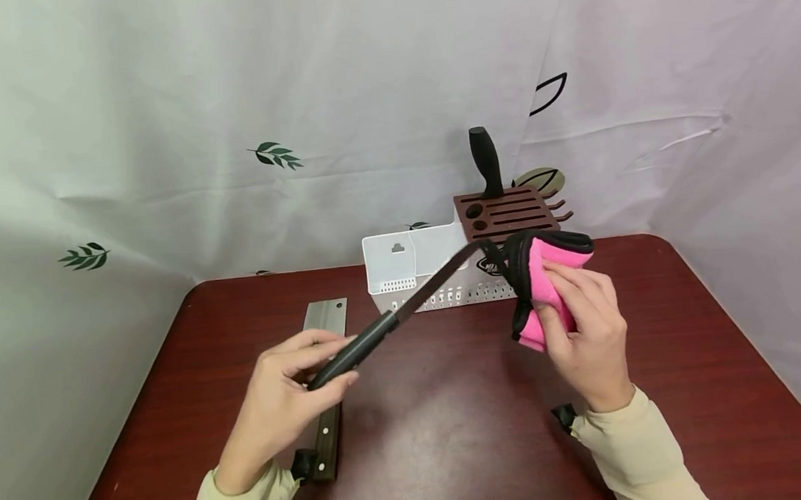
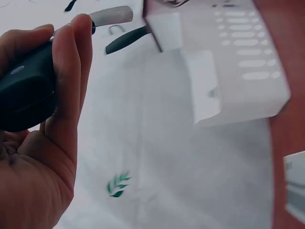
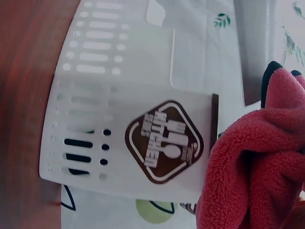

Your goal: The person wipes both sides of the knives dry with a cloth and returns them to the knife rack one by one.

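Note:
In the head view my left hand (image 1: 280, 394) grips a kitchen knife (image 1: 435, 282) by its dark handle, thumb below and fingers above. The narrow blade slants up to the right, and its far end meets a folded pink cloth with black edging (image 1: 561, 255). My right hand (image 1: 592, 339) pinches that cloth between thumb and fingers, and its folds hide the blade's tip. From the left wrist, the rounded handle end (image 2: 28, 90) shows in the palm. Red-looking in the right wrist view, the fluffy cloth (image 3: 231, 167) hangs at the right edge.
Behind the hands stands a white knife rack (image 1: 389, 258) with a brown slotted top (image 1: 515, 211), side hooks and one black-handled knife (image 1: 485, 159) in it. A cleaver (image 1: 326, 315) lies on the red-brown table (image 1: 446, 425), partly behind my left hand. White curtain (image 1: 369, 96) surrounds the table.

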### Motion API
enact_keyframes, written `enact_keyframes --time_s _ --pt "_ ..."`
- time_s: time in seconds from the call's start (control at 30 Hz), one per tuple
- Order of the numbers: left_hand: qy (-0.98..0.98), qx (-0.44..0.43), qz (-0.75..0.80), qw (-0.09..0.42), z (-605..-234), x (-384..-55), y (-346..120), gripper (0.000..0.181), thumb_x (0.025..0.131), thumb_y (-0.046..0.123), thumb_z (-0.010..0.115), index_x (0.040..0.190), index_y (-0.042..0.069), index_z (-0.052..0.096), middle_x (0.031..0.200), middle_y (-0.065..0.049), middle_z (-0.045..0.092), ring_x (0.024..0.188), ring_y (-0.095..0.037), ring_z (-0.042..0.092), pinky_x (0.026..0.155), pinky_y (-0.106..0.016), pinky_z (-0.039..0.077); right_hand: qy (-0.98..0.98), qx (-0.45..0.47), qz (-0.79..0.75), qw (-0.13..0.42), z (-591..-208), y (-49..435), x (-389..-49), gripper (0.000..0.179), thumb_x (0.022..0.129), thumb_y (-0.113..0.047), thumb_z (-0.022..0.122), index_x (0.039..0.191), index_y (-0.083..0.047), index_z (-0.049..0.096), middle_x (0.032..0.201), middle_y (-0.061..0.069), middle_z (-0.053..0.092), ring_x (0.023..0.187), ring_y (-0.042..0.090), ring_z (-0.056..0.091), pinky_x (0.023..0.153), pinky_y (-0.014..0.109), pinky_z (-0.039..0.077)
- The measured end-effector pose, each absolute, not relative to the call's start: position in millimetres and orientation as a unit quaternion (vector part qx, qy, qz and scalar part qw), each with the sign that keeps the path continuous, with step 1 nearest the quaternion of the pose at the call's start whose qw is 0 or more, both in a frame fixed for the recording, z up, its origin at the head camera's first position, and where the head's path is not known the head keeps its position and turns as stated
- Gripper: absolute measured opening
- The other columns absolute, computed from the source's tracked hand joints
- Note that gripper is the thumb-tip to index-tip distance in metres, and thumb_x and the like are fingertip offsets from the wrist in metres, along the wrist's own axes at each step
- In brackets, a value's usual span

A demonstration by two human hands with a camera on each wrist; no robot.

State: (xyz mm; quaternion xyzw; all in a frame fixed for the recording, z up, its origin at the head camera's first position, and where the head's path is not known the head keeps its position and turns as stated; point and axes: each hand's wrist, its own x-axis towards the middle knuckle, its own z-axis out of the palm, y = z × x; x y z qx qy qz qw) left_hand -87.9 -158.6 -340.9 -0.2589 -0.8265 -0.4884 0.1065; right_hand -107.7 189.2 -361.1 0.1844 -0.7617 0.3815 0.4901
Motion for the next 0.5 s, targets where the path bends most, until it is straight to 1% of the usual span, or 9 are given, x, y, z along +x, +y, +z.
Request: enact_keyframes --time_s 0.1,0.23,0.33,0.43,0.5 --pt "-0.836 -0.260 -0.465 0.135 -325 -95 -160 0.033 0.080 0.003 0.084 0.109 0.017 0.078 0.100 0.008 0.070 0.072 -0.010 0.061 0.054 -0.020 0.046 -0.757 0.171 0.385 0.499 -356 191 -107 0.044 0.099 -0.031 0.061 0.102 0.012 0.071 0.106 0.029 0.069 0.097 0.048 0.055 0.098 0.025 0.037" --pt "-0.839 -0.268 -0.442 0.169 -308 -107 -159 0.030 0.080 0.004 0.084 0.106 0.018 0.079 0.098 0.009 0.071 0.073 -0.008 0.059 0.055 -0.019 0.044 -0.759 0.150 0.387 0.502 -355 197 -107 0.040 0.096 -0.027 0.063 0.105 0.012 0.071 0.109 0.029 0.069 0.098 0.049 0.054 0.097 0.024 0.036" --pt "-0.844 -0.272 -0.427 0.177 -295 -116 -157 0.030 0.080 0.004 0.084 0.106 0.018 0.079 0.097 0.010 0.071 0.070 -0.008 0.058 0.054 -0.019 0.043 -0.762 0.135 0.385 0.503 -357 201 -108 0.034 0.092 -0.018 0.065 0.107 0.012 0.071 0.110 0.028 0.069 0.099 0.049 0.055 0.097 0.023 0.035" --pt "-0.856 -0.270 -0.405 0.175 -282 -127 -156 0.029 0.080 0.005 0.084 0.105 0.018 0.079 0.096 0.011 0.071 0.068 -0.007 0.059 0.056 -0.018 0.045 -0.764 0.122 0.381 0.506 -358 205 -109 0.030 0.088 -0.011 0.066 0.108 0.011 0.071 0.111 0.027 0.069 0.098 0.048 0.055 0.097 0.022 0.034" --pt "-0.866 -0.267 -0.387 0.168 -274 -135 -154 0.028 0.080 0.008 0.085 0.105 0.018 0.079 0.096 0.011 0.072 0.069 -0.006 0.061 0.057 -0.018 0.046 -0.765 0.114 0.379 0.509 -358 207 -109 0.029 0.087 -0.009 0.067 0.108 0.011 0.071 0.111 0.027 0.069 0.098 0.048 0.055 0.096 0.022 0.034"
